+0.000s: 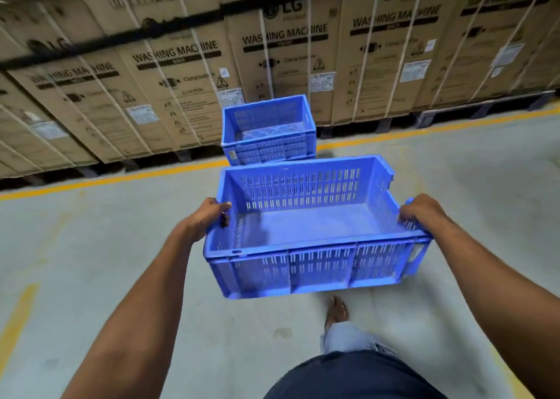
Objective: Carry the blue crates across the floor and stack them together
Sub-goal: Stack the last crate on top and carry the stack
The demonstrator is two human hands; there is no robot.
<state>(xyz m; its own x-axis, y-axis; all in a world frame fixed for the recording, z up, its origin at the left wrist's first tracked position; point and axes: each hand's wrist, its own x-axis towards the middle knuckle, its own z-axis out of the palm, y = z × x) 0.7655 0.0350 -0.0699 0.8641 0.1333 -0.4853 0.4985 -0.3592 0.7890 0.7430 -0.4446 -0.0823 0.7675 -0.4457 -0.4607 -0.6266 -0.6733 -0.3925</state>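
Observation:
I hold an empty blue slotted crate (315,265) off the floor in front of me. My left hand (209,217) grips its left short side at the rim. My right hand (422,211) grips the right short side. A second blue crate (268,148) stands on the floor straight ahead, just beyond the carried one, close to the yellow floor line. It is also empty and upright.
A long row of cardboard washing machine boxes (188,74) on pallets lines the far side behind a yellow line (121,178). Grey concrete floor (91,247) lies to the left and right. My bare foot (336,311) is under the carried crate.

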